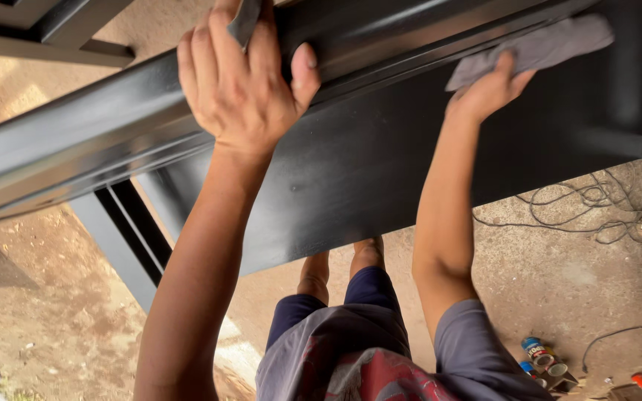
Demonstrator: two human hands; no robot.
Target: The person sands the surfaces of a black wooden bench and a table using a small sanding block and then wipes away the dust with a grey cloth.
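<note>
Over bare ground, left hand (243,82) steadies the black frame (351,171) upper left, fingers curled over its rail; right hand (492,89) grips a grey cloth (544,46) upper right, best pressed flat.

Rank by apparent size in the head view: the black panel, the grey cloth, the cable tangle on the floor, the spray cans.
1. black panel, by far the largest.
2. grey cloth and cable tangle: similar; the cloth is nearer the camera, so unsure.
3. spray cans, smallest.

cloth (540,44): partly under right hand (488,89) | left hand (243,82) fingertips: cut off by top edge
</note>
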